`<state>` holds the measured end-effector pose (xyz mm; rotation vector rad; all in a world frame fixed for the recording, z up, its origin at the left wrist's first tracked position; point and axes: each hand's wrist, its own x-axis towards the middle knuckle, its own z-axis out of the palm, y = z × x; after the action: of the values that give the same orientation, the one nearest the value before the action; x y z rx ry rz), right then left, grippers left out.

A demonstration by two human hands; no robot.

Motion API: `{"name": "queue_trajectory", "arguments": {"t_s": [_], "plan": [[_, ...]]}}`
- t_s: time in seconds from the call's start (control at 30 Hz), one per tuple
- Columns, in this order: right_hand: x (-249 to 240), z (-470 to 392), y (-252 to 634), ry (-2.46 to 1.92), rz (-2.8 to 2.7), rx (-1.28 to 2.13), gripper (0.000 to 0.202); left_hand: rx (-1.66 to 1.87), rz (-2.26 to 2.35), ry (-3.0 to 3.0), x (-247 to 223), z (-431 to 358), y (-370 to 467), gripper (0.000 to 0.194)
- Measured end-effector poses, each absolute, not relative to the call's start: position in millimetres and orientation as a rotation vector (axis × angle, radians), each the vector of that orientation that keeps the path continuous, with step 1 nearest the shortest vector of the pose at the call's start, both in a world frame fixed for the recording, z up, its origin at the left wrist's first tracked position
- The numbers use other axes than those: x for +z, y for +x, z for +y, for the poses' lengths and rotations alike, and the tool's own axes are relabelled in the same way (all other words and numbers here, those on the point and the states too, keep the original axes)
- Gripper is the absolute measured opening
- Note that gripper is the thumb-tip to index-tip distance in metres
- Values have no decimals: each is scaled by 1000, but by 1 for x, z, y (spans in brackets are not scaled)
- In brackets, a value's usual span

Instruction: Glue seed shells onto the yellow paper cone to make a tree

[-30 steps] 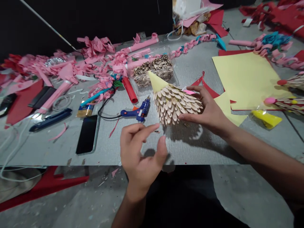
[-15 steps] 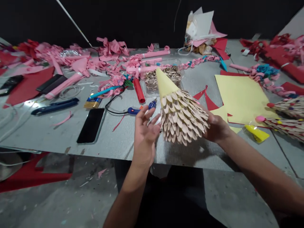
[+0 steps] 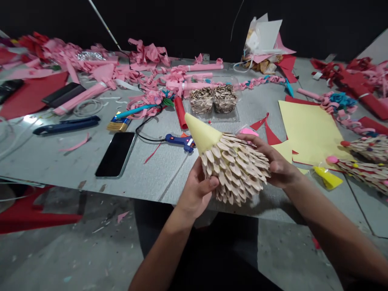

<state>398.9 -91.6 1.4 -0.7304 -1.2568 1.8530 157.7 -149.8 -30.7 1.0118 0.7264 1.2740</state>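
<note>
A pale yellow paper cone [image 3: 235, 167], its lower part covered in overlapping wooden scales, is held tilted above the table's front edge with its bare tip toward the upper left. My left hand [image 3: 197, 192] grips its lower left side, thumb over the scales. Around the right side of the cone, my right hand [image 3: 273, 161] is wrapped, its fingers partly hidden. Behind the cone's tip lies a blue glue gun [image 3: 178, 140], its front end partly hidden. A clear tray with two compartments of wooden pieces [image 3: 214, 101] stands beyond the cone.
A phone [image 3: 116, 155], a blue cutter [image 3: 68, 126] and a yellow-blue box [image 3: 119, 122] lie on the left. Pink paper scraps [image 3: 148, 54] line the back. Yellow sheets [image 3: 312, 129] and two decorated cones [image 3: 363, 171] are at the right.
My left hand has moved from open beside the cone to gripping it. The cone sits slightly lower and is tilted further left, uncovering the tray behind.
</note>
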Motion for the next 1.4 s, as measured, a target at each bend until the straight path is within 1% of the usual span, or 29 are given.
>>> {"name": "queue_trajectory", "arguments": {"t_s": [0.2,0.33,0.43,0.5,0.57,0.67,0.77,0.9,1.03,1.13,1.4], "plan": [[8,-86,411,-811,-1501,1709,109,1310,777,1020,-29,-152,164,78],[13,-79,420,-926,-1689,1552,107,1323,781,1027,-32,-152,165,77],[17,-74,424,-967,-1764,1345,97,1394,840,1028,-36,-150,165,81],[18,-75,423,-935,-1829,1220,94,1483,874,1073,-39,-150,167,86],[19,-79,420,-901,-1902,1150,102,1544,883,1141,-39,-151,171,86],[20,-88,414,-911,-2011,1084,121,1567,910,1240,-36,-156,176,83],[22,-94,411,-911,-2051,1032,129,1575,1030,1385,-33,-160,178,85],[26,-95,414,-907,-2071,967,127,1587,1178,1645,-33,-161,180,87],[29,-93,420,-903,-2167,905,123,1545,1318,1805,-36,-162,183,96],[30,-90,423,-855,-2269,802,124,1487,1412,1870,-39,-166,187,100],[38,-89,432,-871,-2379,708,123,1399,1423,2033,-37,-180,188,104]]}}
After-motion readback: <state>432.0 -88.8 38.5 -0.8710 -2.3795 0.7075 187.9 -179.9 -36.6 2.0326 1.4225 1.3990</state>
